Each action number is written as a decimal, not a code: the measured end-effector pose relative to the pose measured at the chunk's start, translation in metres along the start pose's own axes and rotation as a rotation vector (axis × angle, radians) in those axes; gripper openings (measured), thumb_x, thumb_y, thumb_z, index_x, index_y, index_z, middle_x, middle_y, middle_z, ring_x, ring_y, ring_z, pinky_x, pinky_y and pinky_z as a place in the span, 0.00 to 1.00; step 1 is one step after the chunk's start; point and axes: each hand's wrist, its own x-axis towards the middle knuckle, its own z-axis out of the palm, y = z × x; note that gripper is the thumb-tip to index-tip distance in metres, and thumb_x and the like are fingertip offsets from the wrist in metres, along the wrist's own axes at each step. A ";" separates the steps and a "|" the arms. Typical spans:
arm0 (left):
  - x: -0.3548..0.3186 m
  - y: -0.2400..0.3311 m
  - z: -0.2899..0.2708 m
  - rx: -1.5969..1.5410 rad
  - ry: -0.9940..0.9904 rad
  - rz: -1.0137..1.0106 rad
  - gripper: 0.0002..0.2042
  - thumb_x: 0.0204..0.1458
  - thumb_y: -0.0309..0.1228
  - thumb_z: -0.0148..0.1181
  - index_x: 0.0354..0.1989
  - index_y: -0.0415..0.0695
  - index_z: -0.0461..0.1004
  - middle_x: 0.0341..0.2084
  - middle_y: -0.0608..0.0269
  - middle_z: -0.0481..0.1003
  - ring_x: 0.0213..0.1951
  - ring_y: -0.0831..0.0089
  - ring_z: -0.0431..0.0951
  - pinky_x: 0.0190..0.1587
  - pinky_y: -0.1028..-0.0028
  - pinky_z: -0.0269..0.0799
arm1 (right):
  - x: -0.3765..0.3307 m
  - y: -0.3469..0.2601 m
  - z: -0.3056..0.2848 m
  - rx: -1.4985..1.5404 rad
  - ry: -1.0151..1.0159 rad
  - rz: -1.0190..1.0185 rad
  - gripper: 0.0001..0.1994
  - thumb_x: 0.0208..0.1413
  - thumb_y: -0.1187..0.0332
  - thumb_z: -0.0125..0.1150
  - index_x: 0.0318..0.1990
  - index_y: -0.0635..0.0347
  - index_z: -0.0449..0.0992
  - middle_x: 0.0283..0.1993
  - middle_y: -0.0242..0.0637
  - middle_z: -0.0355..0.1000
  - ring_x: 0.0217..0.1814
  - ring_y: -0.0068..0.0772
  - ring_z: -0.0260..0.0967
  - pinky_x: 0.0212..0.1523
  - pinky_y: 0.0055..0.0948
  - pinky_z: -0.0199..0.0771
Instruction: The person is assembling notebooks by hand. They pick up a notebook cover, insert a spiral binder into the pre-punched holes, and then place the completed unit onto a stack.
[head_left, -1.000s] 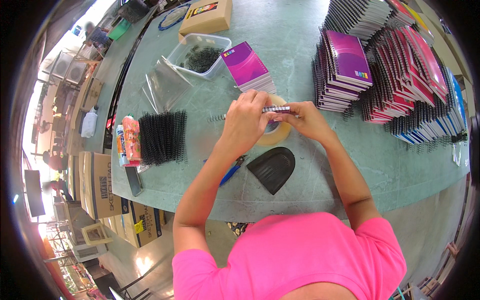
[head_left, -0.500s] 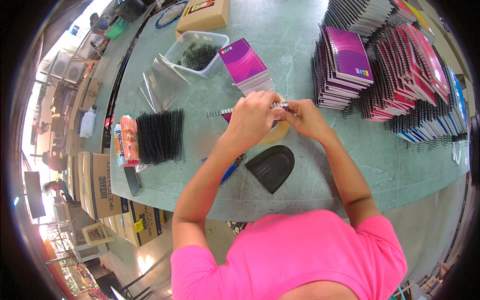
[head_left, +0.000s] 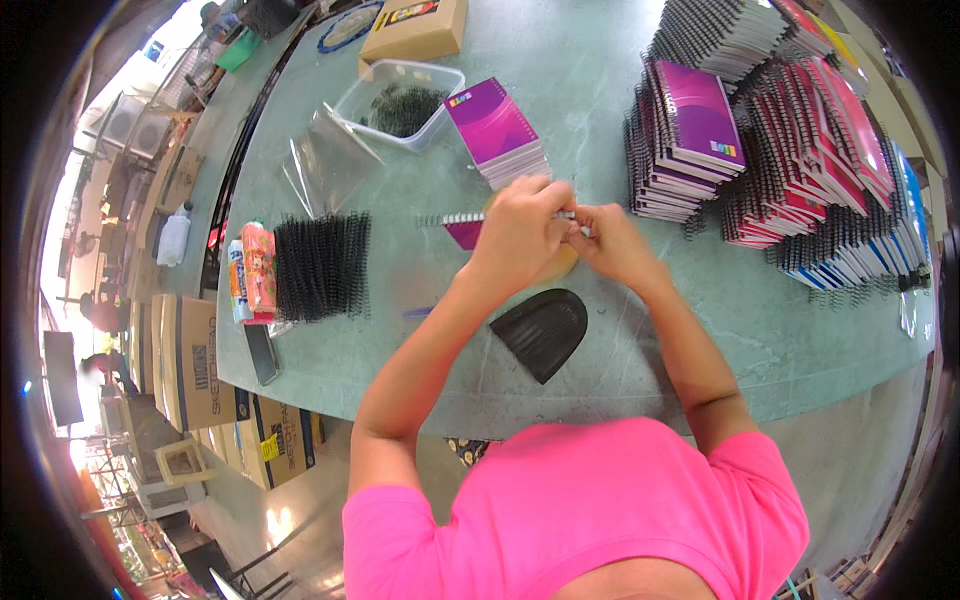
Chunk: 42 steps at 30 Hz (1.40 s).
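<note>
Nearest the person in the pink shirt, a dark fan-shaped plastic piece (head_left: 541, 331) is lying flat on the green desk (head_left: 800, 330), just below the two hands. Above it, the left hand (head_left: 522, 232) and the right hand (head_left: 606, 243) are meeting over the desk, both with fingers curled shut and pinching the wire spiral edge of a small magenta notebook (head_left: 463, 230), which is sticking out to the left of the left hand; a yellowish object beneath the hands is mostly hidden. Off to the left, a bundle of black binding coils (head_left: 322, 265) is lying beside a colourful packet (head_left: 252, 270). Farther back, a stack of purple notebooks (head_left: 495, 130) is sitting next to a clear plastic tub (head_left: 405, 100) and a crumpled clear bag (head_left: 325, 165). To the far right, tall stacks of spiral notebooks (head_left: 790, 140) are crowding the desk.
</note>
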 end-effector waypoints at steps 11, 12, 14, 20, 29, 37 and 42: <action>-0.015 -0.002 -0.047 -0.584 0.146 -0.445 0.17 0.53 0.29 0.57 0.51 0.38 0.69 0.37 0.58 0.75 0.39 0.77 0.73 0.47 0.76 0.66 | -0.027 -0.026 -0.061 0.334 0.337 -0.118 0.13 0.60 0.67 0.53 0.48 0.65 0.73 0.43 0.35 0.75 0.43 0.21 0.69 0.48 0.22 0.68; 0.005 0.014 -0.050 -0.512 0.161 -0.343 0.15 0.54 0.28 0.56 0.50 0.38 0.70 0.37 0.59 0.75 0.38 0.79 0.72 0.45 0.77 0.66 | -0.033 -0.018 -0.083 0.351 0.513 -0.186 0.15 0.61 0.63 0.50 0.49 0.65 0.73 0.46 0.37 0.74 0.46 0.23 0.69 0.50 0.24 0.67; 0.050 0.056 -0.053 -0.327 0.264 -0.130 0.13 0.54 0.26 0.54 0.48 0.39 0.71 0.36 0.60 0.75 0.37 0.78 0.73 0.43 0.76 0.66 | -0.044 -0.017 -0.114 0.466 0.724 -0.246 0.23 0.63 0.54 0.44 0.51 0.66 0.72 0.50 0.40 0.72 0.53 0.28 0.67 0.56 0.29 0.63; 0.129 0.093 0.049 0.456 0.188 0.358 0.21 0.44 0.35 0.59 0.46 0.38 0.71 0.44 0.52 0.73 0.46 0.59 0.73 0.48 0.60 0.66 | -0.035 0.046 -0.129 0.501 0.750 -0.101 0.34 0.61 0.46 0.42 0.64 0.65 0.54 0.66 0.46 0.53 0.69 0.36 0.48 0.67 0.33 0.42; 0.100 0.054 0.055 0.134 0.172 0.326 0.23 0.49 0.42 0.59 0.49 0.38 0.70 0.49 0.45 0.69 0.52 0.51 0.67 0.56 0.58 0.59 | -0.022 0.060 -0.129 0.261 0.641 -0.085 0.23 0.61 0.64 0.44 0.61 0.69 0.58 0.63 0.51 0.59 0.66 0.38 0.55 0.64 0.27 0.50; 0.051 -0.058 -0.002 0.473 -0.028 -0.052 0.12 0.46 0.27 0.58 0.39 0.37 0.75 0.32 0.52 0.75 0.40 0.57 0.71 0.44 0.64 0.67 | -0.026 0.036 -0.133 -0.134 0.804 -0.065 0.22 0.60 0.66 0.48 0.59 0.66 0.62 0.62 0.48 0.61 0.65 0.40 0.57 0.64 0.29 0.51; 0.024 -0.062 0.005 0.597 0.007 0.045 0.12 0.43 0.23 0.57 0.38 0.38 0.75 0.29 0.54 0.74 0.37 0.60 0.72 0.41 0.66 0.69 | -0.040 -0.025 -0.102 -0.197 0.692 -0.310 0.21 0.56 0.66 0.55 0.56 0.63 0.66 0.61 0.46 0.62 0.67 0.45 0.54 0.64 0.36 0.52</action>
